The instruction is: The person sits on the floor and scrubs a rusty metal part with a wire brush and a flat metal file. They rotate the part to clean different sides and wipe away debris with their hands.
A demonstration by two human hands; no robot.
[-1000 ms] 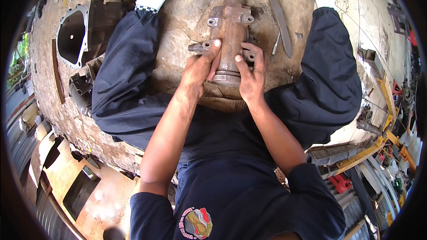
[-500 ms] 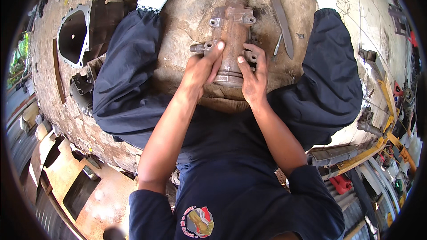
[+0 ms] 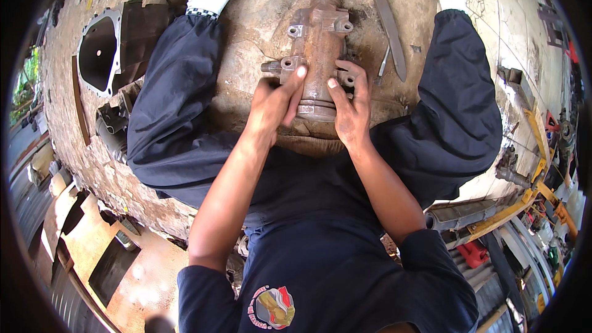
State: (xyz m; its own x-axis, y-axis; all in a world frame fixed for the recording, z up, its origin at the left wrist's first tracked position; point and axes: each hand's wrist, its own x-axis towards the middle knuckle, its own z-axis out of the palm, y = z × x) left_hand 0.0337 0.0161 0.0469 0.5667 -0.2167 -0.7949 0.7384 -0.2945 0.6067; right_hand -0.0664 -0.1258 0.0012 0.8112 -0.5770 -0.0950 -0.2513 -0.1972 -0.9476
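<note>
Between my legs lies a rusty brown cylindrical metal housing (image 3: 322,43), with bolt lugs on its sides, a threaded neck at the far end and a ringed collar at the near end. My left hand (image 3: 275,100) is closed at its near left side, the thumb lying on the body just below a lug and the fingers curled, partly hidden. On the near right side my right hand (image 3: 353,100) grips the housing, thumb on the body and fingers curled over the right lug.
Right of the housing lie a flat metal bar (image 3: 391,37) and a thin tool (image 3: 384,61). A hollow casting with a pale flange (image 3: 117,49) stands beyond my left leg, a smaller metal part (image 3: 112,129) nearer. Yellow metal pieces (image 3: 502,219) and clutter fill the right edge.
My left hand has slid slightly left and down along the housing's side. My right hand keeps its grip, and the housing has barely shifted.
</note>
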